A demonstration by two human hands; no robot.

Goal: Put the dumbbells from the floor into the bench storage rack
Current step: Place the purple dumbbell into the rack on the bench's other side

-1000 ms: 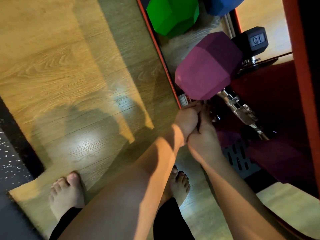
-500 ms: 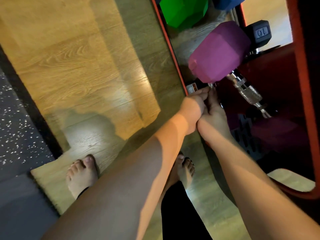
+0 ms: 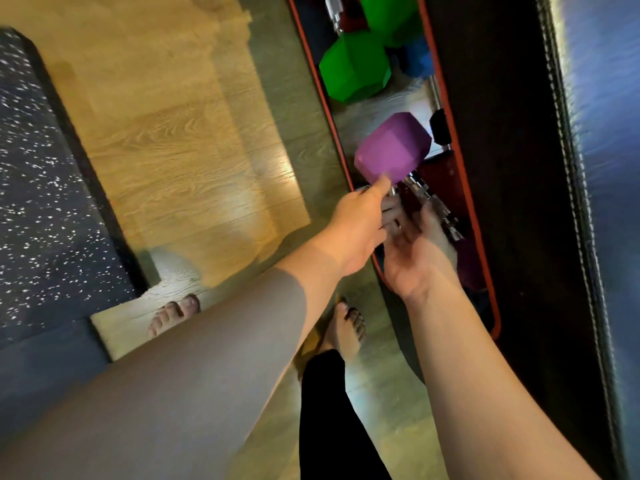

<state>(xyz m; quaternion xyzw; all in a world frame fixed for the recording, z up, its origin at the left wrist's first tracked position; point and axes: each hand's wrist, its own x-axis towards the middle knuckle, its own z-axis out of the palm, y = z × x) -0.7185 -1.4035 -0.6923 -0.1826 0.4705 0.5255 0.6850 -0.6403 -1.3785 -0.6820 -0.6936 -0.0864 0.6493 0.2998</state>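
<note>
A purple hex dumbbell [image 3: 391,147] lies inside the red-framed bench storage rack [image 3: 331,129], its chrome handle [image 3: 429,200] slanting down to the right. The dumbbell's far head is a dim purple shape in shadow. My left hand [image 3: 358,223] reaches in with straight fingers, and its fingertips touch the lower edge of the purple head. My right hand [image 3: 414,251] is palm-up just below the handle, fingers relaxed and not closed round it. A green dumbbell [image 3: 353,69] sits further along the rack.
A blue dumbbell [image 3: 415,57] and a black dumbbell [image 3: 440,128] lie in the rack behind the coloured ones. The black bench pad [image 3: 519,168] runs along the right. My bare feet [image 3: 346,327] stand on wood floor [image 3: 180,140]; a speckled mat [image 3: 45,202] lies left.
Both hands were pressed together under the purple head; now they have come apart and opened. The view has pulled back and shifted, showing more of the bench pad.
</note>
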